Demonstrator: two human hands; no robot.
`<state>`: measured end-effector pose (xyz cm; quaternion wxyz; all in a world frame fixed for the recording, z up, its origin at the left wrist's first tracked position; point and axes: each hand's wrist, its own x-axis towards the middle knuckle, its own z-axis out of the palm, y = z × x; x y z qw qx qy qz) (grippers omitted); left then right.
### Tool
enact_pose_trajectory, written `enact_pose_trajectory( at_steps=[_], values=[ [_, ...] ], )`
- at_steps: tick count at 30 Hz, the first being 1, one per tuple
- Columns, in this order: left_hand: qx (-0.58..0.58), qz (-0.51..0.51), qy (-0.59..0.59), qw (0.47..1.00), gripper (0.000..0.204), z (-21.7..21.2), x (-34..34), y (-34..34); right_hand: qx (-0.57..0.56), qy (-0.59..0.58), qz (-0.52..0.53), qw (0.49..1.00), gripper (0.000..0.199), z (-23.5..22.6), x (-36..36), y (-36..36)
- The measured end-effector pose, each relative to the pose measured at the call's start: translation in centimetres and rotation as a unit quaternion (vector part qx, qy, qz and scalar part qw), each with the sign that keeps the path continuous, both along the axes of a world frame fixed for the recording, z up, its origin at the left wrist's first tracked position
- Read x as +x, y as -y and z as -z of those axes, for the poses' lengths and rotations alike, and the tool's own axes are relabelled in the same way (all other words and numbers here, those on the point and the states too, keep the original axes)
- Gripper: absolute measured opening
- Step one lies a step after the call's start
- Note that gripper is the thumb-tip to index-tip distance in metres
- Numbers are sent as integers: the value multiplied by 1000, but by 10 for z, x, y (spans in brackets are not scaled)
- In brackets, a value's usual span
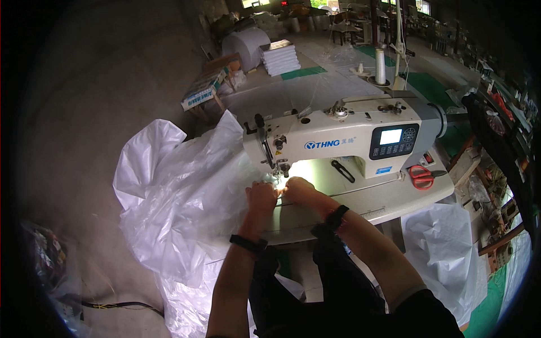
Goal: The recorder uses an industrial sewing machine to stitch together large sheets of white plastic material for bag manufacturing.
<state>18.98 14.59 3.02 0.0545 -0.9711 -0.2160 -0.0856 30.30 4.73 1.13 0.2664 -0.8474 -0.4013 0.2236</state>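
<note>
A white sewing machine [338,129] stands on a pale table, its lamp lighting the needle area. Just in front of the presser foot [280,167], my left hand [262,195] and my right hand [298,190] are close together, fingers bent and closed. Glare and the hands themselves hide what is between the fingertips. A large, crumpled, translucent white plastic sheet [174,208] lies over the table's left side, against my left hand, and hangs toward the floor. Small black thread snips [342,171] rest under the machine arm, right of my right hand.
Red-handled scissors [421,177] lie at the table's right end. A thread cone [380,69] stands behind the machine. Another white sheet [442,248] hangs at the lower right. Farther back are a big white roll [246,48] and a white stack [280,59].
</note>
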Motion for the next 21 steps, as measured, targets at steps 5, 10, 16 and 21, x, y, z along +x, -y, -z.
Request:
enact_pose_trajectory(
  at_steps=[5,10,16,21],
  values=[
    [-57,65,182,980,20,14,-30,48,15,-54,24,998,22,2,6,-11],
    [-55,151,200,966,30,23,-40,26,63,-79,61,993,16,10,6,-11],
    [-103,201,209,951,31,33,-34,-5,163,200,-12,966,20,16,-19,23],
    [-123,166,200,958,29,39,-32,-8,81,321,-95,939,31,15,-29,42]
  ],
)
